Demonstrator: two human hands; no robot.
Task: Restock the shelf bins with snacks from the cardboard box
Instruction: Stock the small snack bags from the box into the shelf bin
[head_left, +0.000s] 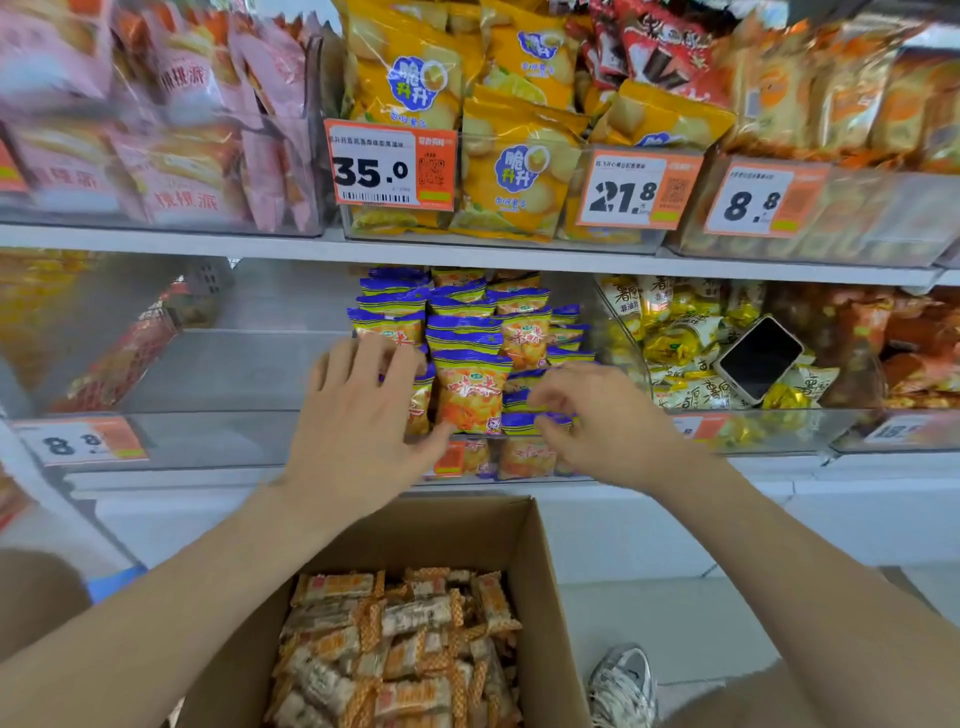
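My left hand (358, 410), fingers spread, presses flat on the upright snack packets (470, 389) in the centre-frame bin (234, 436). My right hand (597, 421) pinches a blue-edged packet (522, 423). The cardboard box (540, 561) of wrapped bars (400, 649) sits directly below both hands, bottom centre.

Your left hand (358, 415) and right hand (597, 421) are bare, and your left forearm (171, 597) and right forearm (789, 561) run uncovered from the wrists out to the edges of the view. You wear a sneaker (623, 680) of grey mesh with white panels, pale laces crossed over its top and a light sole. Blurred tan patches at the lower left edge and the lower right corner belong to you too, though you cannot tell whether they are cloth or leg.
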